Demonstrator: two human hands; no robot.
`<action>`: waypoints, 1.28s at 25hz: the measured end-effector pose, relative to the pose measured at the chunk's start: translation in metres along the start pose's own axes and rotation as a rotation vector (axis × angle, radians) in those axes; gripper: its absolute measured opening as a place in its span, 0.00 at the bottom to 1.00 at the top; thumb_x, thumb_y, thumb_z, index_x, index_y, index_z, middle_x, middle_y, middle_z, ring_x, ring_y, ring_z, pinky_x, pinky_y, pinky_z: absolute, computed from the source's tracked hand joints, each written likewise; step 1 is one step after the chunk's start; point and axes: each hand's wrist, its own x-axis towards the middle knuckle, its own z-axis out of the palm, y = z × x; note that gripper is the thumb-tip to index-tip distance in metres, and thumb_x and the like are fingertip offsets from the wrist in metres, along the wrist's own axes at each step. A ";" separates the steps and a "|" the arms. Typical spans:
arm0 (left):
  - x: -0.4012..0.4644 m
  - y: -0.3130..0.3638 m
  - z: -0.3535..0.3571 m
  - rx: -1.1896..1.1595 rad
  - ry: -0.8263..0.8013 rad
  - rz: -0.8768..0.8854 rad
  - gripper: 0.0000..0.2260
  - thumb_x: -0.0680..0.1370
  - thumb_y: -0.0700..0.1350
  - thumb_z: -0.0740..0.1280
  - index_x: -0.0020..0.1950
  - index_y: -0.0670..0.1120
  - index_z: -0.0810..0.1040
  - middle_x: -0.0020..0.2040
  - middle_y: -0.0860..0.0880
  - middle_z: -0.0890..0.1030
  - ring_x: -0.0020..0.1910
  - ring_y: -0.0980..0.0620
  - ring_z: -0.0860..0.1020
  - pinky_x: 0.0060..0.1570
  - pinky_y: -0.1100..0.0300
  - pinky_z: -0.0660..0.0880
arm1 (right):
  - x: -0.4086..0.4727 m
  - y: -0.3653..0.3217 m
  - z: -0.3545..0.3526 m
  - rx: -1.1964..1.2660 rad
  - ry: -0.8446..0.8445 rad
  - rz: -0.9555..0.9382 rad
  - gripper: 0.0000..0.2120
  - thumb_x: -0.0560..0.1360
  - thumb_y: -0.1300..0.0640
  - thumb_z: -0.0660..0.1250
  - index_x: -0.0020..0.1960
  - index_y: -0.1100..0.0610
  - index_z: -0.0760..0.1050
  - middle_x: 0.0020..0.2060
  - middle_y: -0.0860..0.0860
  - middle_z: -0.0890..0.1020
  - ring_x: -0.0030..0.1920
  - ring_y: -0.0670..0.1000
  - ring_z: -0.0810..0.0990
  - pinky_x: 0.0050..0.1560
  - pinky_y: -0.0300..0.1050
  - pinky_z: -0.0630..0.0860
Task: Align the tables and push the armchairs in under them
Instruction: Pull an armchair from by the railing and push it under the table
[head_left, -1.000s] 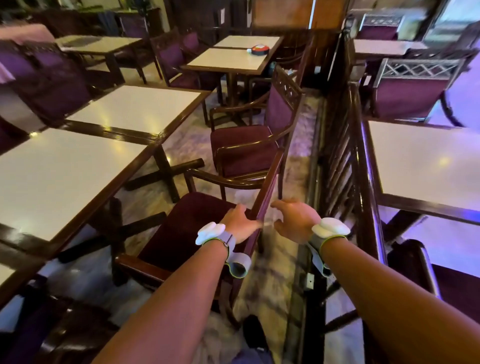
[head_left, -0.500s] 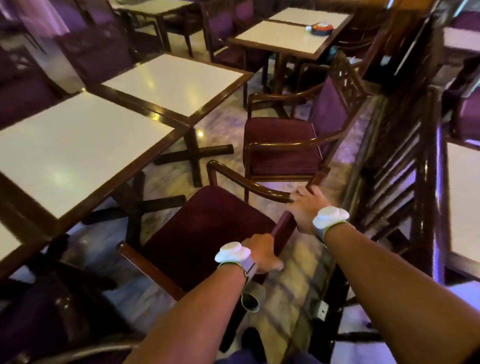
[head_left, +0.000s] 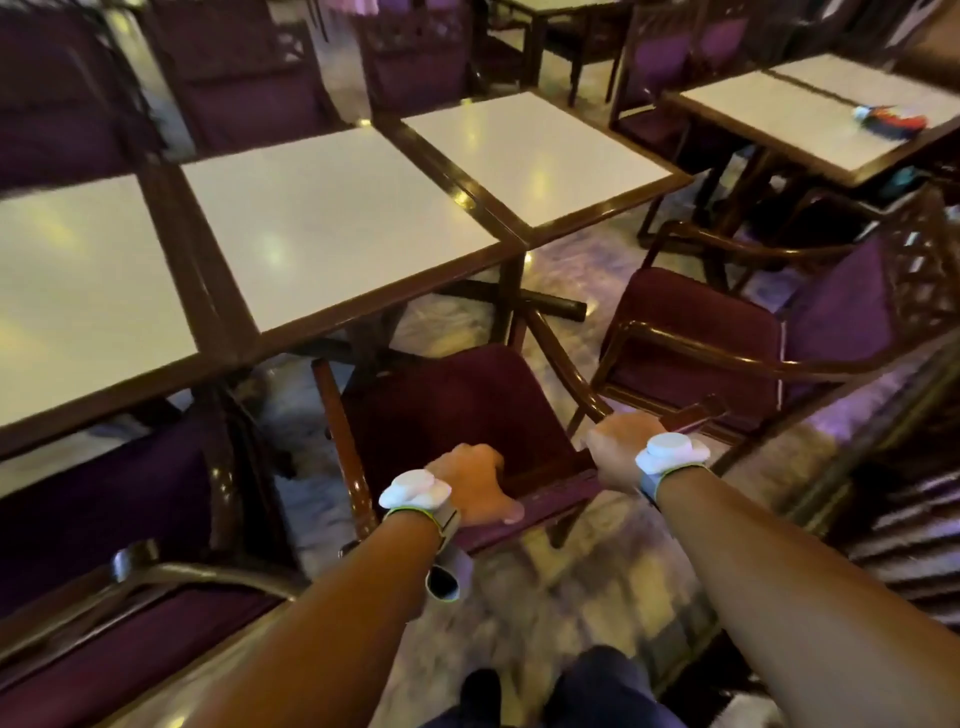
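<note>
A dark wooden armchair with a maroon seat (head_left: 457, 405) stands just before me, its front facing the white-topped table (head_left: 332, 223). My left hand (head_left: 475, 483) grips the top rail of its back. My right hand (head_left: 621, 449) grips the same rail at its right end. The seat's front edge lies near the table's edge, beside the table's cross-shaped foot. A second white table (head_left: 530, 150) joins the first on the right, a third (head_left: 72, 291) on the left.
Another maroon armchair (head_left: 727, 343) stands pulled out on the right. A further armchair (head_left: 130, 597) sits at the lower left. Beyond, a table (head_left: 810, 114) carries a small colourful object (head_left: 891, 120). A dark wooden railing (head_left: 904, 519) runs along the right.
I have turned left to face the tables. Both hands have closed on the armchair's back rail, and the chair has swung round to face the table.
</note>
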 end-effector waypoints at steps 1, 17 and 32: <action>0.001 -0.005 -0.004 -0.012 0.006 -0.041 0.24 0.60 0.62 0.75 0.51 0.52 0.84 0.47 0.49 0.84 0.45 0.44 0.84 0.45 0.50 0.84 | 0.008 -0.001 -0.004 0.010 -0.012 -0.015 0.12 0.68 0.56 0.65 0.50 0.54 0.80 0.48 0.55 0.85 0.52 0.60 0.84 0.49 0.48 0.79; 0.041 0.002 -0.033 -0.185 -0.146 -0.421 0.16 0.65 0.55 0.71 0.41 0.43 0.86 0.31 0.48 0.84 0.42 0.46 0.87 0.44 0.56 0.79 | 0.085 0.033 -0.037 -0.007 -0.004 -0.338 0.10 0.64 0.58 0.64 0.42 0.56 0.82 0.39 0.52 0.85 0.41 0.58 0.84 0.39 0.44 0.77; 0.060 0.040 -0.019 -0.003 0.127 -0.605 0.21 0.58 0.65 0.71 0.43 0.53 0.85 0.37 0.54 0.83 0.41 0.49 0.83 0.48 0.53 0.82 | 0.126 0.083 -0.041 -0.039 0.083 -0.684 0.10 0.66 0.56 0.63 0.45 0.53 0.79 0.41 0.52 0.84 0.43 0.58 0.83 0.40 0.46 0.72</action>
